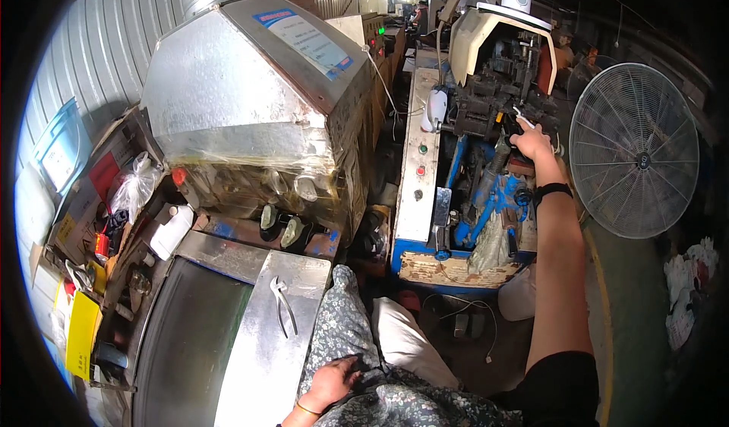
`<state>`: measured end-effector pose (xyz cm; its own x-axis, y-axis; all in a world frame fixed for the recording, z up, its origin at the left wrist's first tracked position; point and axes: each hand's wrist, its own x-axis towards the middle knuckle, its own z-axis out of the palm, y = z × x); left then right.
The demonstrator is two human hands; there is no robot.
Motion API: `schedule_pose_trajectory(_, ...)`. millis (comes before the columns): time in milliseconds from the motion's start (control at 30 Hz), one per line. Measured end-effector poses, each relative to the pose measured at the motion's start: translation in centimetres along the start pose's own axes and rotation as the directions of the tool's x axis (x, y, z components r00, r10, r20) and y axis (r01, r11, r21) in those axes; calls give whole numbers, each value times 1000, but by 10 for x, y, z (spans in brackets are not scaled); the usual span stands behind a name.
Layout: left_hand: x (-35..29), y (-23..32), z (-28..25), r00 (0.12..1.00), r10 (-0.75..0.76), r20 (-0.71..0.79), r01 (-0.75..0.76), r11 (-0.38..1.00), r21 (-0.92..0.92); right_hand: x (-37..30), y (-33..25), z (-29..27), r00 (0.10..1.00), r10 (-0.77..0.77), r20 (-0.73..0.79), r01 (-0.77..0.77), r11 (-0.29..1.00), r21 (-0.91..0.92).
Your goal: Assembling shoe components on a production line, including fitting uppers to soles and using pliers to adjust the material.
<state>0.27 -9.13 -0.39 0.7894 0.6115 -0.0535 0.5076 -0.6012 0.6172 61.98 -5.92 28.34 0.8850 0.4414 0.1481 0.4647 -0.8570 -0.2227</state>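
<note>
My right arm is stretched forward to a dark, greasy machine point(486, 108) with blue parts lower down. At the machine's working head, my right hand point(534, 143) has its fingers closed around a small, pale, slim piece point(521, 116), too small to name. On my lap, my left hand point(332, 384) lies on a dark floral apron point(340, 324), its fingers loosely spread and holding nothing. Metal pliers point(283, 305) with long handles lie on a bare metal plate point(258, 374) to the left, apart from both hands.
A dark conveyor belt point(190, 328) runs beneath a large metal hood point(235, 85). Two dark-and-pale shoe-like pieces point(281, 228) sit at its mouth. A panel with buttons point(418, 165) flanks the machine. To the right stands a big round fan point(636, 152); a white jug point(171, 230) is at left.
</note>
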Motion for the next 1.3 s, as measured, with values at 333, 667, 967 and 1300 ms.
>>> schedule_pose_trajectory(333, 4, 2, 0, 1000, 27, 14, -28, 999, 37, -15, 27, 38, 981, -115, -156, 103, 991, -86)
schedule_pose_trajectory(667, -6, 7, 1, 996, 91, -10, -91, 996, -18, -82, 58, 59, 952, 8, -307, 94, 944, 316)
schedule_pose_trajectory(967, 62, 26, -56, 951, -136, -276, -137, 615, -776, -373, -8, 142, 549, -562, -619, 836, 352, 421)
schedule_pose_trajectory(1300, -9, 63, -64, 946, -25, -323, -303, 288, -909, -472, -74, 168, 301, -952, 57, -335, -50, 941)
